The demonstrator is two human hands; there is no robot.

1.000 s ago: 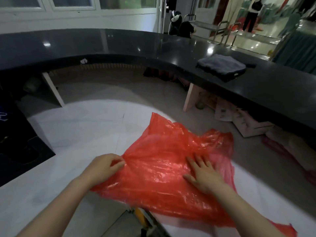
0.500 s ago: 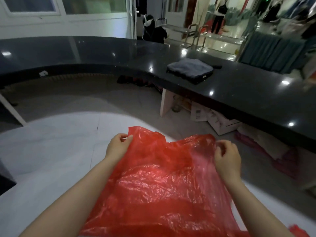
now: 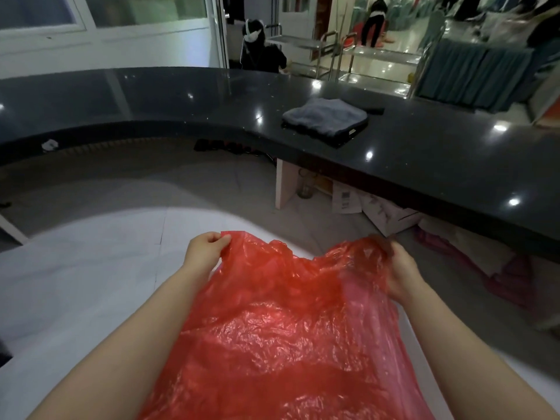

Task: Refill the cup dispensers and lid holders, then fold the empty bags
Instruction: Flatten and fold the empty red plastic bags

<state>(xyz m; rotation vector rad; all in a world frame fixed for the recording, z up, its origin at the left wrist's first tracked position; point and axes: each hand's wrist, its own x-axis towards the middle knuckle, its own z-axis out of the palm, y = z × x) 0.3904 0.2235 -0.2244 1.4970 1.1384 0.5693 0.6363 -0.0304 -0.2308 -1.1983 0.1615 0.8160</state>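
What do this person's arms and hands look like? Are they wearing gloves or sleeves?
Both arms are bare as far up as the picture shows: no sleeves in view. The left hand and right hand wear no gloves, and no watch, bracelet or ring shows on either wrist or the visible fingers.

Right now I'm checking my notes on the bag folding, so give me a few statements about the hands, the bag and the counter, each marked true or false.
1. The left hand pinches a far corner of the red plastic bag. True.
2. The right hand lies flat and open on the bag. False: it grips the bag's other far corner.
3. A folded grey cloth lies on the black counter. True.
4. The bag is already folded small. False: it is spread wide between the hands.
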